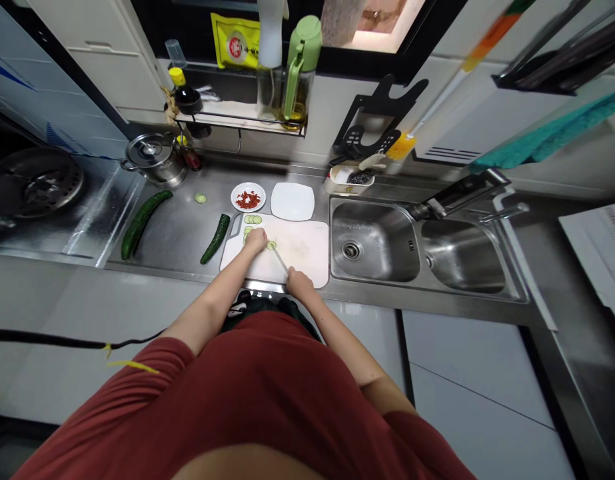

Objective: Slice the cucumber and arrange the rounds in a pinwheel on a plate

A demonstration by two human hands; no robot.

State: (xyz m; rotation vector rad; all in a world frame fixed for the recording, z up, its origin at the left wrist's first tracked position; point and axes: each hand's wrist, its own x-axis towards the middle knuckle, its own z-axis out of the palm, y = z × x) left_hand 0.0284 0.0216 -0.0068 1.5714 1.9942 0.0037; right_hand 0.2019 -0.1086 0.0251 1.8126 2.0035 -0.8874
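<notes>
In the centre of the frame, a white cutting board point(308, 248) is laid on the steel counter point(182, 230), and both hands are held over it. By the right hand point(300, 284), at the board's lower edge, the handle of a knife point(280, 259) is gripped, the fingers being closed around it; the blade is pointed toward the upper left. Beside the blade's far end a single cucumber slice point(272, 245) is seen lying on the board. The left hand point(256, 240) is placed just left of that slice, with its fingers curled downward (whether anything is pinched beneath them cannot be told, since the fingertips are hidden).

More cucumber slices point(253, 219) are set in a short overlapping row at the board's upper left corner, and others, just below, are partly covered by the left hand. A cut cucumber point(216, 239) is laid at a slant just left of the board; farther left, a longer cucumber point(145, 224) is placed, and a pale green piece point(200, 198) is left between the two, nearer the wall.

Above the board, chopped red pieces point(248, 199) are held in a round white plate point(260, 189), beside which a squarish white plate point(292, 201) is set. To the right, a double steel sink point(374, 230) is built into the counter.
</notes>
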